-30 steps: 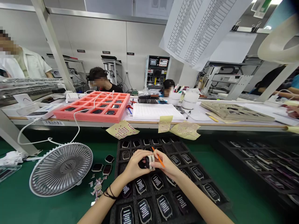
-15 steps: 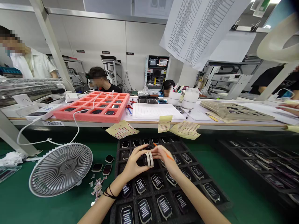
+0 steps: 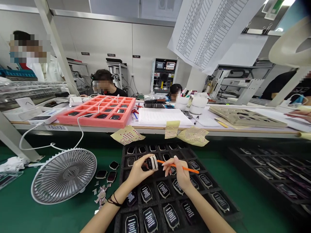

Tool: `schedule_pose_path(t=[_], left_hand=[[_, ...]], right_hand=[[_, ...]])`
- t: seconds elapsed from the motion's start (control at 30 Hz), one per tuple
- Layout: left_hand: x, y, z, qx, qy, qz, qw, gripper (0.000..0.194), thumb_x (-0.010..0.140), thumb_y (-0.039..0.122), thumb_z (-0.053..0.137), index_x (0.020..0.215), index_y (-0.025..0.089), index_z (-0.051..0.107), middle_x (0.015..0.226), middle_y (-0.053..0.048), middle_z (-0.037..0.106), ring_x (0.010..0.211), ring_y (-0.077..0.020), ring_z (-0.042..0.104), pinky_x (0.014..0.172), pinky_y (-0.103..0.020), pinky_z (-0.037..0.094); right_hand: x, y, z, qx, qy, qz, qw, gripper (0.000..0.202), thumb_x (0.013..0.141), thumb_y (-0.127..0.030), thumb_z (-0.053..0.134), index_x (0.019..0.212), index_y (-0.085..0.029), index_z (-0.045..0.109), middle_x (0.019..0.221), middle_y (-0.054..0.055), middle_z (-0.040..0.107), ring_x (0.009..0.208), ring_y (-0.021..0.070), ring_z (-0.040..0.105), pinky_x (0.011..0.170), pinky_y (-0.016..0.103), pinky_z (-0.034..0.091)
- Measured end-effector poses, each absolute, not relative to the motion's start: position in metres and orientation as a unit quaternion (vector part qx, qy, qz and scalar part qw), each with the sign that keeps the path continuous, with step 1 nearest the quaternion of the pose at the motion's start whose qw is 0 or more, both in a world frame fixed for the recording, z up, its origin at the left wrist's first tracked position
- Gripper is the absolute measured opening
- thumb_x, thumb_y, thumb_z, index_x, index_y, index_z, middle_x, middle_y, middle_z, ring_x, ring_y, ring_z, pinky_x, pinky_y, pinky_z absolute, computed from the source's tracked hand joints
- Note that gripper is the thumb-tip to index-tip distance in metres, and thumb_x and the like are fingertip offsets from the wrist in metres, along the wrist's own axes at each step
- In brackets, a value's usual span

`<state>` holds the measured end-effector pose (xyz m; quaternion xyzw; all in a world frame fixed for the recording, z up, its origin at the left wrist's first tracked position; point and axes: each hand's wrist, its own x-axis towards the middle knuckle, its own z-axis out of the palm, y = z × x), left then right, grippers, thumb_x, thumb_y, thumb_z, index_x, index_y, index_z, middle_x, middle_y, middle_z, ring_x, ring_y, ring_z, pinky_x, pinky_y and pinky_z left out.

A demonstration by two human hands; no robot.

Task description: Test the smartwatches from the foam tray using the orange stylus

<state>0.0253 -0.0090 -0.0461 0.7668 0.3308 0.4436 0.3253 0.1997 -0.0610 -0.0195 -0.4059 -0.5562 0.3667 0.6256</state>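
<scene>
My left hand (image 3: 139, 171) is closed around what looks like a pair of smartwatch bodies (image 3: 152, 162), stood on edge with pale sides toward the right. An orange stick (image 3: 190, 169) is pinched in my right hand (image 3: 180, 171); its left tip touches or nearly touches the side of the watch bodies. What kind of tool it is, I cannot make out. Beneath both hands lies a black foam tray (image 3: 155, 184) of several smartwatches, many with white text on lit screens, such as the watch (image 3: 171, 215) near the front.
A white fan (image 3: 64, 176) stands at left, beside loose watches (image 3: 111, 176) and paper scraps (image 3: 102, 195). Another black tray (image 3: 264, 174) lies at right. On the shelf sit a pink foam tray (image 3: 97, 121) and a beige tray (image 3: 245, 117). Yellow sticker sheets (image 3: 172, 129) hang from its edge. Co-workers are beyond.
My right hand has drawn back to the right and turned, so the orange stick now points at the watch bodies. My left hand has shifted slightly left and tilted them.
</scene>
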Motion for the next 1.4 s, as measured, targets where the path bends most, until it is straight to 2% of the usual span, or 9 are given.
schedule_pose_path(t=[0.2,0.57,0.97,1.4], left_hand=[[0.0257,-0.0097,-0.0476,0.772,0.339,0.437,0.314,0.048,0.067,0.02,0.071,0.112,0.018,0.056,0.109,-0.008,0.066,0.087,-0.0216,0.064,0.071,-0.03,0.054],[0.0249,-0.009,-0.0527,0.766,0.338,0.451,0.308,0.048,0.065,0.018,0.072,0.11,0.017,0.058,0.107,-0.008,0.067,0.093,-0.0226,0.065,0.083,-0.033,0.053],[0.0263,-0.0097,-0.0491,0.78,0.338,0.438,0.291,0.048,0.064,0.014,0.069,0.111,0.017,0.058,0.106,-0.006,0.068,0.091,-0.0219,0.066,0.08,-0.032,0.054],[0.0257,-0.0108,-0.0485,0.786,0.333,0.437,0.285,0.048,0.065,0.014,0.068,0.112,0.018,0.058,0.108,-0.007,0.068,0.094,-0.0223,0.065,0.082,-0.033,0.053]], right_hand=[[0.1989,-0.0614,-0.0189,-0.409,-0.56,0.351,0.63,0.056,0.089,-0.053,0.036,0.065,-0.016,0.071,0.053,0.005,0.062,0.037,0.0128,0.056,0.037,0.025,0.036],[0.1982,-0.0574,-0.0258,-0.379,-0.578,0.353,0.631,0.056,0.093,-0.045,0.032,0.066,-0.014,0.07,0.053,0.004,0.061,0.038,0.0111,0.056,0.038,0.022,0.04],[0.1982,-0.0621,-0.0273,-0.348,-0.608,0.331,0.632,0.052,0.095,-0.038,0.031,0.071,-0.015,0.071,0.057,0.004,0.062,0.04,0.0103,0.057,0.041,0.022,0.041],[0.1972,-0.0617,-0.0283,-0.361,-0.612,0.332,0.621,0.053,0.095,-0.038,0.031,0.07,-0.014,0.071,0.055,0.004,0.061,0.039,0.0104,0.056,0.041,0.023,0.04]])
